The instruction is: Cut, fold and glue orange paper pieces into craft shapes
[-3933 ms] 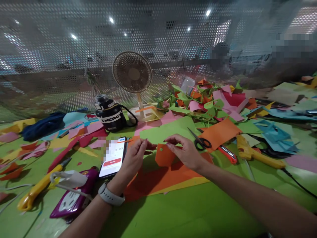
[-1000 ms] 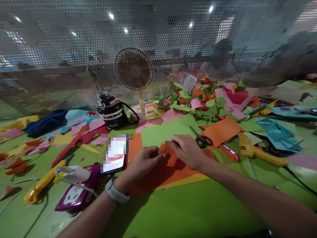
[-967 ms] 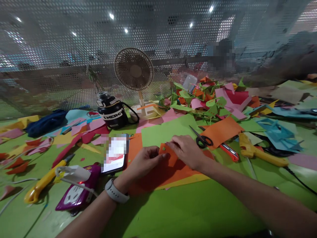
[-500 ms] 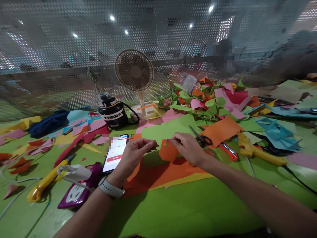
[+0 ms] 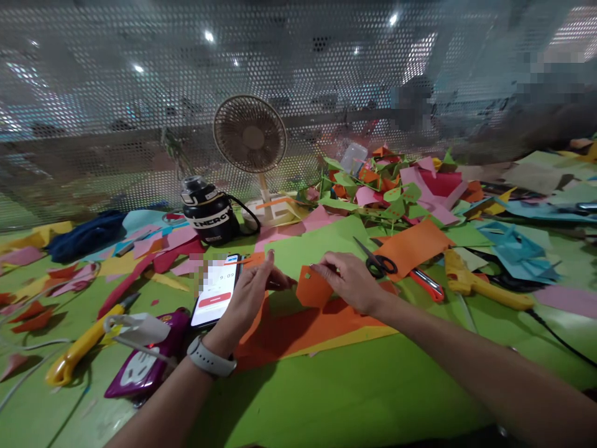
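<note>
Small flat orange paper piece with a hole (image 5: 313,291): matt, smooth. Large orange paper sheet (image 5: 303,333): same matt finish. Bright green flat tabletop (image 5: 289,401): smooth, glossy. Black-handled scissors (image 5: 390,266): plastic loops, metal blades. Slim red-and-silver cutter (image 5: 430,287): glossy plastic, shiny metal. Yellow gun-shaped tool with black cord (image 5: 489,289): smooth plastic. Purple-and-white power strip (image 5: 122,384): hard glossy plastic. Flat rectangular phone (image 5: 216,292): glassy screen. Dark blue crumpled bundle (image 5: 88,236): soft matt cloth. Grey perforated panel (image 5: 153,93) (metal, by the look): dull. Pale grey wristband (image 5: 209,359): smooth, rubbery.
</note>
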Available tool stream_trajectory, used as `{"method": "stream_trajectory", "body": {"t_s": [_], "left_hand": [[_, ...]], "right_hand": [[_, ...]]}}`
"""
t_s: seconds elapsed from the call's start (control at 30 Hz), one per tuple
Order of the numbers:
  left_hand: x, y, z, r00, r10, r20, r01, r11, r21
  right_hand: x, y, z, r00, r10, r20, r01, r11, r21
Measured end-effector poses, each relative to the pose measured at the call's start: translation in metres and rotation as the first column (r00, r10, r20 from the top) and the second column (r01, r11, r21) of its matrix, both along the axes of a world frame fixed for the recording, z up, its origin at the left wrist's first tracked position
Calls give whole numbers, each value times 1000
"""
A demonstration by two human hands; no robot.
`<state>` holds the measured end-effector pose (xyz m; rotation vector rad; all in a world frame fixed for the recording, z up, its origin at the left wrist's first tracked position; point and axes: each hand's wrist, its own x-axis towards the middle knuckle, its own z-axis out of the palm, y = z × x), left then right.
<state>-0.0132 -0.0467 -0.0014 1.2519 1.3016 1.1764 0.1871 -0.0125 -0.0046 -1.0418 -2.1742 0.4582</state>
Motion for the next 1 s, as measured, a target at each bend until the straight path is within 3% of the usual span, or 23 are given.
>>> {"method": "stream_trajectory", "body": {"t_s": [0.1, 0.23, 0.37, 0.5, 0.57, 0.73, 0.9, 1.0], "left_hand": [[2, 0, -5, 992, -80, -102, 85, 995, 51], [7, -2, -11, 987, -126, -105, 132, 990, 51], [10, -3, -7, 996, -32, -89, 42, 993, 114], [7, -1, -3, 993, 78, -94, -70, 995, 77], [6, -1, -3, 994, 33, -106, -31, 999, 29], [6, -5, -8, 971, -233, -53, 228, 970, -79], [9, -8, -11, 952, -306, -24, 302, 948, -102], [12, -10, -12, 942, -335, -28, 333, 940, -70]], "right_hand": [[-1, -2, 1, 999, -3, 37, 3, 1000, 8], [-4, -5, 2, 995, -2, 99, 1, 1000, 8], [-6, -7, 0, 990, -1, 144, -3, 1000, 27], [-6, -7, 1, 991, -18, 134, 15, 1000, 21], [-5, -6, 3, 992, -23, 126, 22, 1000, 14], [-1, -4, 5, 998, -25, 65, 25, 1000, 8], [2, -4, 9, 992, 9, -123, -29, 986, -163], [2, -5, 12, 990, 41, -133, -63, 983, -170]]}}
